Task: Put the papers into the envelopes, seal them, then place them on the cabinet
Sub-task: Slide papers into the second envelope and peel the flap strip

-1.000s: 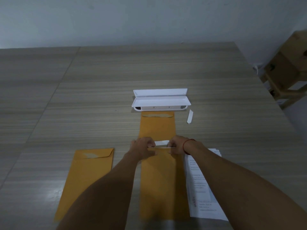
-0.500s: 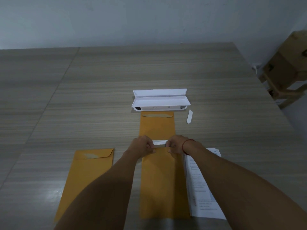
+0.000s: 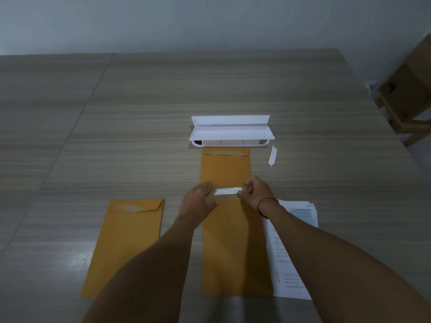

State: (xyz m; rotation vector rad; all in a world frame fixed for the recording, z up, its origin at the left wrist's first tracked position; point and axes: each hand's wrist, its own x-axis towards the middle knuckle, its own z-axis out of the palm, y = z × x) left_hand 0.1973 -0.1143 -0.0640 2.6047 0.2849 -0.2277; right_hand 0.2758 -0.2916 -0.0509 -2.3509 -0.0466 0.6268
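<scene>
A brown envelope (image 3: 233, 250) lies lengthwise on the table in front of me. My left hand (image 3: 198, 201) and my right hand (image 3: 256, 191) pinch the two ends of a white strip (image 3: 228, 191) stretched across its far end. A second brown envelope (image 3: 225, 167) lies beyond it with its flap toward the white box. A third brown envelope (image 3: 126, 243) lies to the left, its flap open. A stack of printed papers (image 3: 289, 250) lies to the right, partly under my right forearm.
An open white plastic box (image 3: 231, 132) stands behind the far envelope. A loose white strip (image 3: 272, 156) lies to its right. The wooden table (image 3: 140, 101) stretches far back to a wall. A wooden stool and cardboard box (image 3: 410, 89) stand off the right edge.
Both hands have shifted slightly away from me along the near envelope, holding the white strip stretched between them. The envelopes and papers have stayed in place.
</scene>
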